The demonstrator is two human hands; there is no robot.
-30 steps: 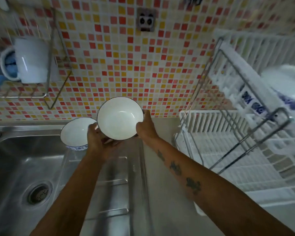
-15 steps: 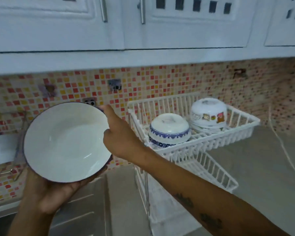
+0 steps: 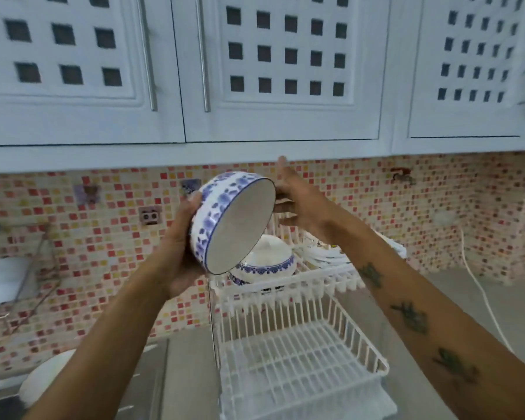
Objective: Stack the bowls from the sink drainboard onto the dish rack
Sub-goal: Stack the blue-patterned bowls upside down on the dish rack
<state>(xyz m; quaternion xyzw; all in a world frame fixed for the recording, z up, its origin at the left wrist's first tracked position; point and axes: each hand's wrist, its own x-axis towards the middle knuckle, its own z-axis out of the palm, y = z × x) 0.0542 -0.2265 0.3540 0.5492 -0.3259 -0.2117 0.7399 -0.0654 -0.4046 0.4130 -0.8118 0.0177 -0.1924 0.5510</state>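
Gripping the tilted bowl (image 3: 225, 219), left hand (image 3: 176, 247) cups it; right hand (image 3: 297, 204) spread beside its rim.

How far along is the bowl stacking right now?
Done: one blue-patterned bowl sits upside down on the dish rack's upper tier. In hand: the left hand holds a second bowl tilted above it, right hand open alongside. Left: another bowl waits by the sink.

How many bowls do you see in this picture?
3: one bowl in the left hand, an upturned bowl on the rack's top tier, one white bowl bottom left. The right arm may hide more.
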